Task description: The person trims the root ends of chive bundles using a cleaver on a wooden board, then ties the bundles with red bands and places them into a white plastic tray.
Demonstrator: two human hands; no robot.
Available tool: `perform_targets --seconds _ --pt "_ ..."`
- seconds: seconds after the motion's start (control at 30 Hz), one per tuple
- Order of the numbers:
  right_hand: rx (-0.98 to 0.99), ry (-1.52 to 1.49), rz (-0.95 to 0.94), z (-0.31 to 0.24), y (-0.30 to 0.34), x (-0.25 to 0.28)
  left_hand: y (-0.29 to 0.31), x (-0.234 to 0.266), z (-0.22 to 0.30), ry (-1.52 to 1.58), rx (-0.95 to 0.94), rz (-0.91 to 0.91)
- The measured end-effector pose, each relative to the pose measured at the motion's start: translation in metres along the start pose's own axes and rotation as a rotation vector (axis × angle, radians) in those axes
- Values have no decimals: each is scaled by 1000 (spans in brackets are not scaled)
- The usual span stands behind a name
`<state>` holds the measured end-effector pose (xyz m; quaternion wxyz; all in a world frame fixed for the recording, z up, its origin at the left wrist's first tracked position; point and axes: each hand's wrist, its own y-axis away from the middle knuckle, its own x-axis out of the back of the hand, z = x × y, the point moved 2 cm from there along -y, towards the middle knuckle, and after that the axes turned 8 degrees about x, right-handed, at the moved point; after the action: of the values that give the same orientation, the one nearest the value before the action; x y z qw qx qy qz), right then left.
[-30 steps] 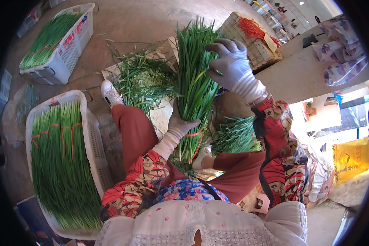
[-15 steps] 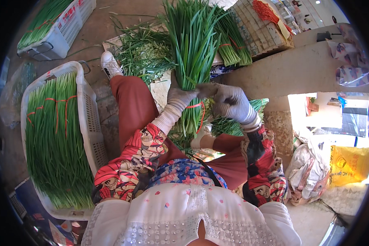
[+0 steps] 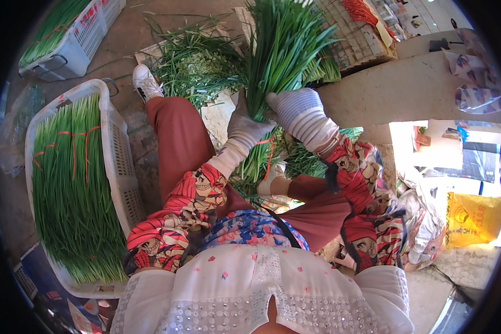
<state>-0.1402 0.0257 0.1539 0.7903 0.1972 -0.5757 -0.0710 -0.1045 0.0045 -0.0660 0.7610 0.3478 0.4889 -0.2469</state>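
Note:
A thick bunch of garlic chives stands in front of me, with its dark leaves fanning away and its paler stalks toward me. My left hand, in a grey glove, is closed around its lower middle. Just below that hand a red tie circles the stalks, one end hanging loose. My right hand, in a striped glove, presses against the right side of the leaves above the left hand. Its thumb shows at the leaves, while its other fingers are mostly hidden.
At left stands a white crate of tied chives; another crate is farther back. Trimmed leaves lie heaped on the floor ahead. Red ties rest on a box at far right. A pale ledge runs along the right.
My right hand has moved from beside the tie up to the leaves. The bunch's leafy top has swung to the right and spread; my left hand keeps its hold.

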Motion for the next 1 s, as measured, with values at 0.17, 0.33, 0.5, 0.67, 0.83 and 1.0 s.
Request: perform_targets --seconds 0.17,0.33,0.5,0.67,0.83,1.0 --pt "304 247 150 26 -5 -28 25 -38 -8 -932 -145 124" --pt "-424 -226 1123 127 -26 18 23 -22 -7 -706 -252 145" --pt "-313 -1223 712 131 58 24 29 -13 19 -490 -81 125" --pt "-138 -47 -331 96 139 -162 64 -61 44 -17 271 -187" --pt "-16 -319 649 54 100 -57 79 -52 72 298 407 -594" --pt "555 -11 854 8 76 14 97 -79 77 358 503 -554"
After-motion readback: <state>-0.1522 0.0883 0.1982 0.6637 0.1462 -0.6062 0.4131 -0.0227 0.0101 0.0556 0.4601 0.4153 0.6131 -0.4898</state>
